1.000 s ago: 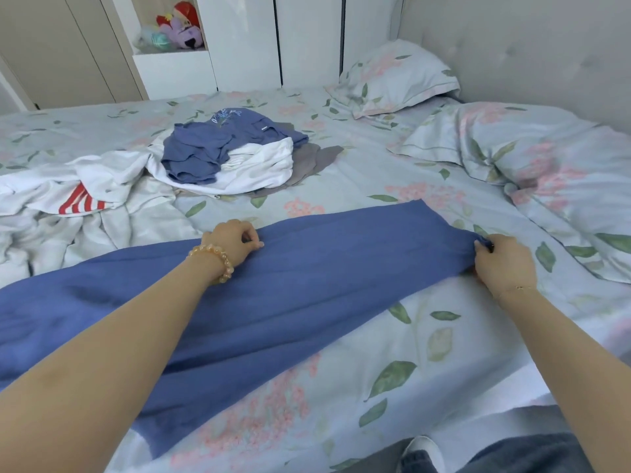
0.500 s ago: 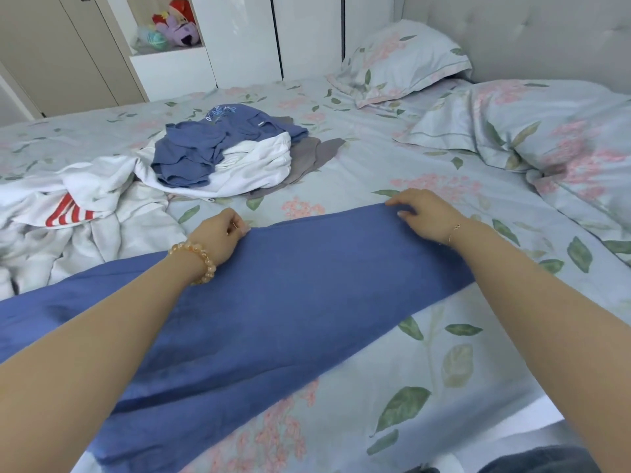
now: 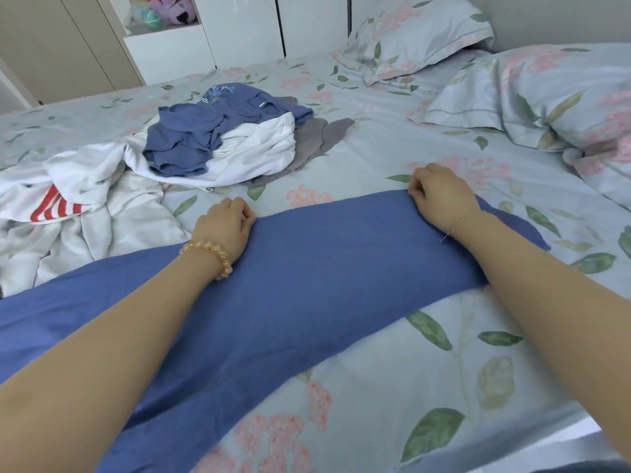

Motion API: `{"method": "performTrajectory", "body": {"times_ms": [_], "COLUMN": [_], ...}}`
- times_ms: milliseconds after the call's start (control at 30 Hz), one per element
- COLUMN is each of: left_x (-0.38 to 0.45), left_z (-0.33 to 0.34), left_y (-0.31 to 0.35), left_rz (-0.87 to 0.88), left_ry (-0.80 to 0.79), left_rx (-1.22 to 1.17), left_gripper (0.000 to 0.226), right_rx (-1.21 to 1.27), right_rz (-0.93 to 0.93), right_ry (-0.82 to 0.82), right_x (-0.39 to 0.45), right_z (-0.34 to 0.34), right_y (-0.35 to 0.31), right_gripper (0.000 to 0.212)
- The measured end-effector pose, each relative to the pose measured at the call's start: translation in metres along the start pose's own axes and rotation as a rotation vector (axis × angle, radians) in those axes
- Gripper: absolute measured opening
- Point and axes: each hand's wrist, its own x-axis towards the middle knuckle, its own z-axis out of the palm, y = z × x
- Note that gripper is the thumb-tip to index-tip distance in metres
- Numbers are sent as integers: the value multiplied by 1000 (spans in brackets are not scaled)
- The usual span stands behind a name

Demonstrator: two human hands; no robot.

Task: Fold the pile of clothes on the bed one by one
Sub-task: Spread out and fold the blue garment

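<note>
Lying across the near part of the bed (image 3: 392,141), in the head view, a long blue garment (image 3: 307,285) is spread flat on the floral sheet, running from the lower left edge of the picture up toward the right. Both hands sit on its far edge. The left hand (image 3: 223,227), with a beaded bracelet (image 3: 208,254) at the wrist, has its fingers curled down onto the cloth at that edge and appears to pinch it. The right hand (image 3: 440,196), with a thin chain bracelet (image 3: 457,221) at the wrist, likewise has its fingers curled over the far edge, gripping the fabric. Beyond the hands, well apart from the blue garment, lies the pile of clothes (image 3: 218,145): a crumpled blue top on white cloth, with a grey piece (image 3: 321,138) under its right side. Left of the pile is a white garment with red stripes (image 3: 54,206). Two floral pillows (image 3: 416,32) lie at the head of the bed.
</note>
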Motion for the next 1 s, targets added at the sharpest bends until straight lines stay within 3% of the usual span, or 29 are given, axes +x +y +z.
{"method": "performTrajectory", "body": {"times_ms": [67, 133, 233, 333, 533, 633, 733, 867, 1000], "left_x": [-9, -26, -66, -95, -93, -127, -184, -245, -263], "left_z": [-6, -18, -18, 0, -14, -44, -79, -100, -104], "left_y": [12, 31, 57, 56, 53, 45, 21, -20, -41], "left_rz": [11, 100, 165, 157, 110, 162, 291, 425, 358], "left_ry": [110, 159, -84, -298, -463, -567, -532, -423, -464], "left_rx": [126, 78, -82, 31, 72, -183, -378, -263, -299], "left_gripper": [27, 32, 45, 58, 59, 59, 55, 52, 64], "right_rx": [-79, -11, 131, 63, -55, -108, -82, -173, 162], "right_rz": [-25, -88, -276, -311, 73, 154, 225, 441, 589], "right_ry": [-4, 7, -168, -431, -404, -391, -265, -93, -152], "right_x": [-3, -12, -45, -78, -85, -89, -96, -102, -100], "right_z": [-4, -15, -21, -11, -26, -29, -32, -47, -59], "right_y": [-8, -28, -67, -76, 9, 31, 27, 22, 16], "right_gripper": [30, 41, 49, 59, 67, 67, 63, 59, 34]}}
